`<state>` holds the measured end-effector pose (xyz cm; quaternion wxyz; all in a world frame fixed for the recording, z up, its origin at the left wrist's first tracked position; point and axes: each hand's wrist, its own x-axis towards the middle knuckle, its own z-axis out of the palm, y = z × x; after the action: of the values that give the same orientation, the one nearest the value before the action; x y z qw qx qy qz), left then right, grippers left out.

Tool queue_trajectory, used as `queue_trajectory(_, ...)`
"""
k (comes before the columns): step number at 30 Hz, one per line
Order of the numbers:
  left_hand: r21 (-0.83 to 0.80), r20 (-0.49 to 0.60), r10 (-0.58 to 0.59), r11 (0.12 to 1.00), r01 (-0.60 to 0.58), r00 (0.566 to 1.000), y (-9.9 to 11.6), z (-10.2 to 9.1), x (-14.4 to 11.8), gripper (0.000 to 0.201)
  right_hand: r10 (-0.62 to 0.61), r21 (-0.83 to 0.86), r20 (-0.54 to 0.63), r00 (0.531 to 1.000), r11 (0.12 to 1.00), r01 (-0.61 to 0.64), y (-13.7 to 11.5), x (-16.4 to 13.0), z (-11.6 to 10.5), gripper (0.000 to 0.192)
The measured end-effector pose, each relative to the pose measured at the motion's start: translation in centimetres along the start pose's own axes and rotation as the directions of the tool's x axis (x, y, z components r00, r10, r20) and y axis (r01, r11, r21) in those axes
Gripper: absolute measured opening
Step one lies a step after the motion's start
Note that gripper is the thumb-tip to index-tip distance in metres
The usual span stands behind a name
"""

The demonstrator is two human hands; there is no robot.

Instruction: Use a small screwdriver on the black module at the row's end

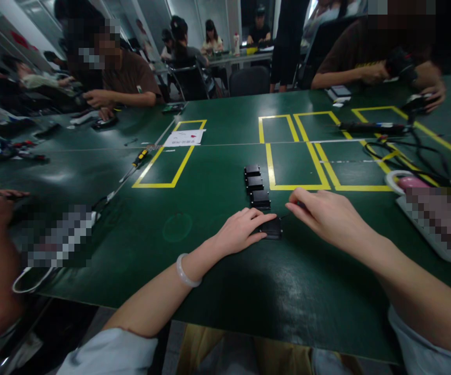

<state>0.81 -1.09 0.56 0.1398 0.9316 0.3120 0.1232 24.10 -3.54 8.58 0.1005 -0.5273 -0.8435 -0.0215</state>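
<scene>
My left hand (243, 229) rests on a small flat black block (272, 229). Its thumb lies along the near side and its fingers reach over the top, steadying the block on the table. From the right, my right hand (321, 211) is closed in a pinch around a thin dark tool (283, 215), whose tip points at the block's right edge. Most of that tool is hidden by the fingers, so its kind is unclear. Beyond the held block, similar black blocks (260, 198) stand in a row leading away, with small light-coloured studs at their sides.
The green table (217, 291) carries yellow tape outlines (155, 185). A yellow-black screwdriver (139, 157) and a paper sheet (184, 137) lie left. Right are a dark pen-shaped tool (374, 127), cables (389, 156) and a pink-and-white object (415, 183). Other people sit around the table.
</scene>
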Motion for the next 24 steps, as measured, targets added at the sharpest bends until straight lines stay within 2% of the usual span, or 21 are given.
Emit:
queue_trajectory(7, -0.009, 0.002, -0.006, 1.000, 0.006, 1.000, -0.01, 0.01, 0.03, 0.049, 0.016, 0.084, -0.014, 1.000, 0.996, -0.014, -0.29, -0.06, -0.09, 0.016)
queue_trajectory(13, -0.003, 0.002, -0.001, 1.000, 0.001, 1.000, 0.01, -0.01, 0.01, 0.049, 0.006, 0.057, 0.007, 1.000, 0.998, -0.006, -0.11, 0.04, -0.10, 0.025)
queue_trajectory(19, 0.005, 0.007, -0.002, 1.000, 0.002, 1.000, 0.03, -0.09, -0.01, 0.050, 0.036, 0.061, 0.028, 0.999, 0.997, -0.038, -0.18, 0.04, -0.07, 0.017)
queue_trajectory(24, 0.014, 0.009, -0.006, 1.000, 0.006, 1.000, -0.04, 0.04, 0.05, 0.050, 0.038, 0.113, 0.008, 0.999, 0.993, -0.039, -0.34, -0.05, -0.12, 0.020)
